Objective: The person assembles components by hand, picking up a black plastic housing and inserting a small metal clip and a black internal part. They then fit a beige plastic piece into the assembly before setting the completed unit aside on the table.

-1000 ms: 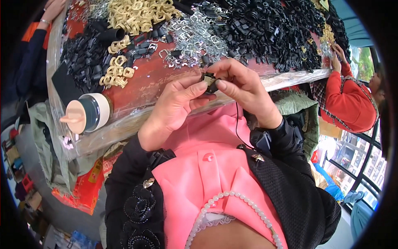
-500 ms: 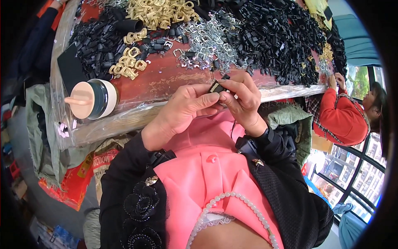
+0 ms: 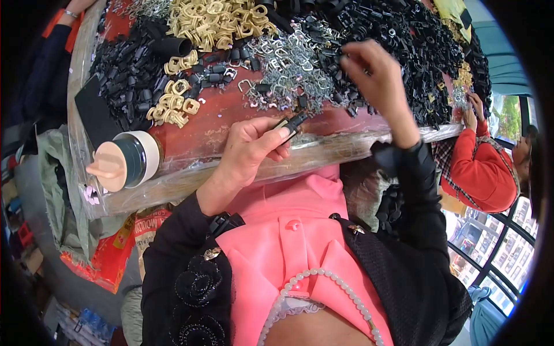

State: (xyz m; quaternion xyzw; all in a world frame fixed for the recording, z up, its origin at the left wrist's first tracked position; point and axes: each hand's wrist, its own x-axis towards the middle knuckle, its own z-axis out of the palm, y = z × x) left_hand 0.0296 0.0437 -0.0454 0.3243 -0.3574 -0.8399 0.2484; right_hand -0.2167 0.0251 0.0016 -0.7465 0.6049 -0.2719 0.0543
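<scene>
My left hand (image 3: 251, 147) is closed in a pinch, thumb on top, round a small black plastic part (image 3: 295, 122) with a pale beige piece along it, just above the table's near edge. Raised over the heap of small black plastic parts (image 3: 398, 57), my right hand (image 3: 375, 75) is smeared by motion; its fingers look apart and no thing shows in them. Left of it lies a pile of silvery metal wire loops (image 3: 288, 63), and beyond that a heap of beige plastic clips (image 3: 213, 23).
A cup with a peach lid (image 3: 130, 161) stands at the table's left corner beside a flat black slab (image 3: 95, 112). Plastic film covers the table's wooden edge (image 3: 323, 149). A person in red (image 3: 482, 173) works at the right, and another person's dark sleeve (image 3: 49, 63) shows far left.
My right hand has let go of the black part and moved up and right over the black heap. My left hand keeps hold of the part.
</scene>
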